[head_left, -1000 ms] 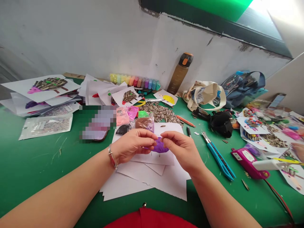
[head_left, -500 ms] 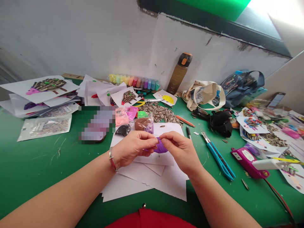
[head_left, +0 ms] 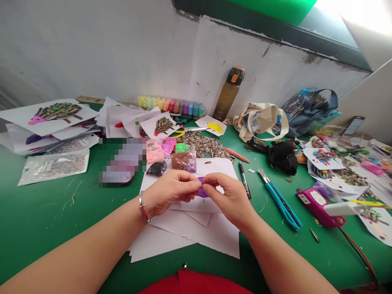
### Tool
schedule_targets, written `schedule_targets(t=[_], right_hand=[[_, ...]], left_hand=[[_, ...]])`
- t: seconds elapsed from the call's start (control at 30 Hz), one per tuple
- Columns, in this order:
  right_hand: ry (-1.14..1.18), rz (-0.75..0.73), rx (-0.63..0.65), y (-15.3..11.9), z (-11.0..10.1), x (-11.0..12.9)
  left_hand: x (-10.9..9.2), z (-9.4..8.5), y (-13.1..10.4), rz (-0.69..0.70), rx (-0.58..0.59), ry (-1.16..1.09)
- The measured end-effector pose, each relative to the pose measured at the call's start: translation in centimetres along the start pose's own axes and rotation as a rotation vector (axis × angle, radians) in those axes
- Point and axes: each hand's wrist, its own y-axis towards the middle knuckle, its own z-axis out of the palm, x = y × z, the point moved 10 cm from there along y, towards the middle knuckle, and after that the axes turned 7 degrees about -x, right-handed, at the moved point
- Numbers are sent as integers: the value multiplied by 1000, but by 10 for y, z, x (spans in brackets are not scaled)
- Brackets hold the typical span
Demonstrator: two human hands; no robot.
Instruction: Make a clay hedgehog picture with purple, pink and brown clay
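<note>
My left hand and my right hand meet over white paper in front of me. Thumb and forefinger of each are pinched together, the tips nearly touching. Whatever lies between the fingertips is too small to make out. Just behind and below them a flat purple clay shape shows on the paper, partly covered by the fingers. Bags of brown clay, black clay and pink clay lie beyond my left hand. A heap of striped seeds spreads behind the paper.
On the right lie a black pen, a blue cutter and a magenta glue gun with its cord. A bottle leans by the wall near a cloth bag. Seed pictures are stacked at left.
The fingertips of both hands have shifted slightly and cover the purple shape differently. My right hand's fingers are more curled. The whole view has moved a little.
</note>
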Motion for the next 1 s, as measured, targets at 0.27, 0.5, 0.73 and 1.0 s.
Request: schedule_targets(t=[0.27,0.5,0.73,1.0], right_hand=[[-3,-85,48,-2,5,11],[57,-67,48,-1,6,9],[291,17,172,0,12,7],[291,14,63,2,5,4]], left_hand=[[0,1,0,-5,12,0],[4,6,1,-39,83,-63],[10,13,-4,-120,197,-112],[13,11,-3,-121,162,-128]])
